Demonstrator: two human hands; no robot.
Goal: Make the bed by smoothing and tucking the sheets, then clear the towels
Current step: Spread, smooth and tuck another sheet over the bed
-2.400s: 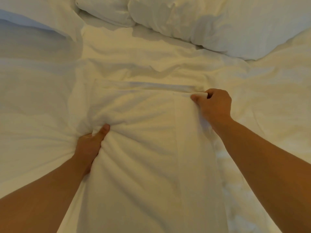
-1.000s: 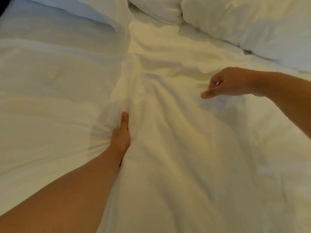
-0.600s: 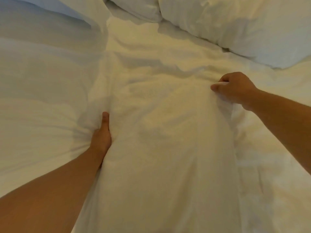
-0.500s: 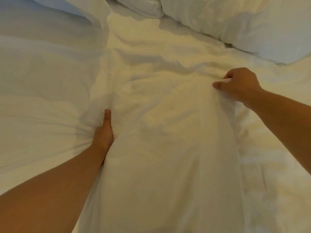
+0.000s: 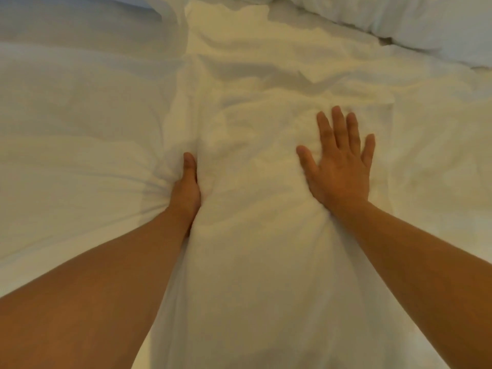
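A white towel (image 5: pixel 253 235) lies lengthwise down the middle of the bed, on the wrinkled white sheet (image 5: pixel 80 115). My left hand (image 5: pixel 186 187) grips the towel's left edge, thumb on top and fingers hidden under the bunched cloth. My right hand (image 5: pixel 340 161) lies flat on the towel's far right part, fingers straight and spread, palm pressing down. The towel's far right corner (image 5: pixel 386 107) shows just beyond my fingertips.
White pillows (image 5: pixel 399 20) lie along the head of the bed at the top right. Another pillow or duvet fold (image 5: pixel 80 17) sits at the top left. Creased sheet spreads to both sides of the towel.
My right hand has let go of the towel's far corner, opened and come down flat on the towel nearer to me. My left hand keeps its grip on the left edge.
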